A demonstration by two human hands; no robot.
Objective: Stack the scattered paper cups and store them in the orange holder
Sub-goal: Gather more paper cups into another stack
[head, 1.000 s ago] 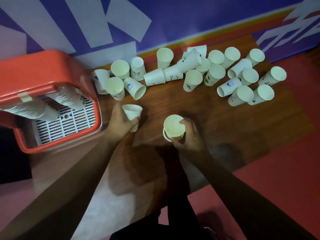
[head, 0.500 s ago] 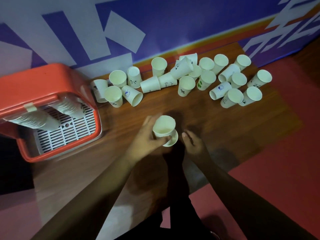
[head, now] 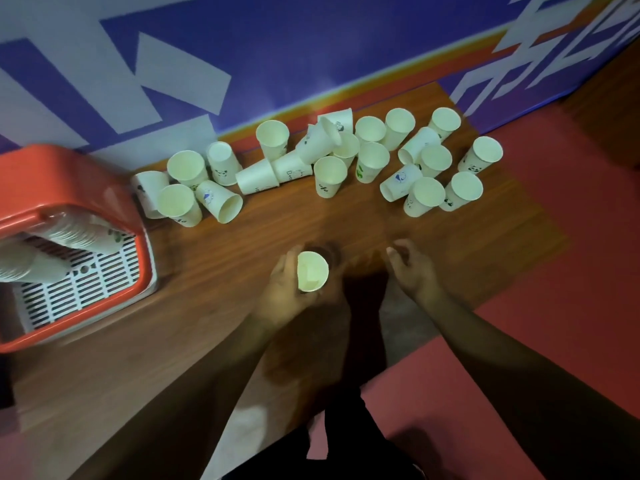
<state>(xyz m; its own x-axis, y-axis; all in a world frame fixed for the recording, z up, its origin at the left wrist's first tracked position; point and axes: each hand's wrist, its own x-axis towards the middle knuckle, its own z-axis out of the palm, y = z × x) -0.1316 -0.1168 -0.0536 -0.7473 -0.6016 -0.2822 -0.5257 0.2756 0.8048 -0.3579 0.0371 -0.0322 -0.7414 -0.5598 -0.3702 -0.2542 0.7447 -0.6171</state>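
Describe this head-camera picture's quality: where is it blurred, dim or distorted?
Head view: dim; the left hand gripping the white paper cup and the empty right hand are motion-blurred; the orange plastic holder is smeared at the edge; dark shadow on the brown wooden table between the hands.

So the brown wooden table [head: 214, 271] has the blue-and-white printed wall [head: 311, 46] right behind it. The orange plastic holder [head: 52, 181] sits at the table's left end. 2 nested stacks of paper cups [head: 79, 233] lie on their sides in it, on top of its white slatted grate [head: 86, 289]. The loose white paper cups [head: 370, 161] are strung along the back of the table by the wall. A bunch of 5 cups [head: 180, 206] is just beside the holder, the rest further right. In front of them, mid-table, the left hand [head: 287, 292] holds 1 open-topped paper cup [head: 312, 271]. The right hand [head: 412, 268] is to its right, apart from it. The red floor [head: 571, 237] lies right of the table.
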